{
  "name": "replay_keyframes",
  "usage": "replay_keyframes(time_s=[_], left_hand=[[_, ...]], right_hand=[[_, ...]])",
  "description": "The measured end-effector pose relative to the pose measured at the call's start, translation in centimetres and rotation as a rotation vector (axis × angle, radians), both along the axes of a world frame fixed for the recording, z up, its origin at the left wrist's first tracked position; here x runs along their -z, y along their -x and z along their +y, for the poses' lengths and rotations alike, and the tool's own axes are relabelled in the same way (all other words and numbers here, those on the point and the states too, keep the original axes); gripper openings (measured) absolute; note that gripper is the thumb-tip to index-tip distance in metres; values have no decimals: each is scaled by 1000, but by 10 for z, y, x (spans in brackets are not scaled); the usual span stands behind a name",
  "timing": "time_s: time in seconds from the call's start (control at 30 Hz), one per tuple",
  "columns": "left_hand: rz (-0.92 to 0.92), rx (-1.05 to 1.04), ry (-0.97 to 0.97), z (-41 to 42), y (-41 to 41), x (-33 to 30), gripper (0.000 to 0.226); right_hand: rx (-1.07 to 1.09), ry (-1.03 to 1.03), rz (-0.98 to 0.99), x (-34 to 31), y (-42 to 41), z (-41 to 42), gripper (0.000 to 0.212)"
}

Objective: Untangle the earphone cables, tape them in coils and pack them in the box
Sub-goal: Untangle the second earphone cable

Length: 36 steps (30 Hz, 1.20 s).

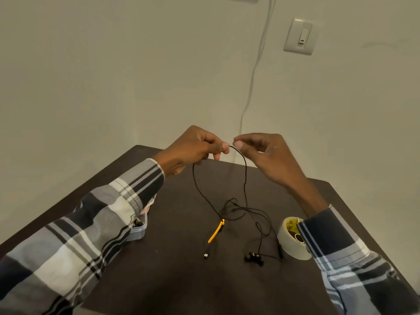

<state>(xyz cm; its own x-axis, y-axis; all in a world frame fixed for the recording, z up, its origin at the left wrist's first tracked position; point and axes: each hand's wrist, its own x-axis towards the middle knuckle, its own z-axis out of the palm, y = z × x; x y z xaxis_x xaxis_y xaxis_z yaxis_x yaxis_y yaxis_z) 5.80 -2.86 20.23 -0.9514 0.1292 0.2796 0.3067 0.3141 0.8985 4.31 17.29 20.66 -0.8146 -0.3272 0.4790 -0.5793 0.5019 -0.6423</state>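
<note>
While our left hand (pixel 195 147) pinches the earphone cable (pixel 246 178) and our right hand (pixel 261 153) pinches at nothing just beside it, pulling up w/ the snarl (pixel 234 206) still on the bench (pixel 181 269) could cinch it tighter.

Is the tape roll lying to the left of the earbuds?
No, the tape roll sits right of the earbuds, beside the right sleeve.

box (pixel 139 233) mostly behind sleeve (pixel 95 223), tape roll (pixel 292 243) partly hidden
</note>
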Motion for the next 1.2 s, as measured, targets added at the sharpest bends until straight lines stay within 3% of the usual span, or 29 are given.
replay_keyframes(time_s=[0.13,0.47,0.8,0.97,1.2], left_hand=[[8,22,-13,0,0,-1,18],[-27,-23,-44,-22,1,6,29],[-162,91,-152,-28,2,11,20],[-177,146,-172,-22,3,17,20],[-177,215,-151,-8,3,17,20]], right_hand=[[0,-21,28,2,-1,-8,12],[320,-66,215,-11,26,28,17],[487,-31,165,-6,57,63,16],[375,-92,146,4,45,49,16],[-67,-46,2,15,4,-2,24]])
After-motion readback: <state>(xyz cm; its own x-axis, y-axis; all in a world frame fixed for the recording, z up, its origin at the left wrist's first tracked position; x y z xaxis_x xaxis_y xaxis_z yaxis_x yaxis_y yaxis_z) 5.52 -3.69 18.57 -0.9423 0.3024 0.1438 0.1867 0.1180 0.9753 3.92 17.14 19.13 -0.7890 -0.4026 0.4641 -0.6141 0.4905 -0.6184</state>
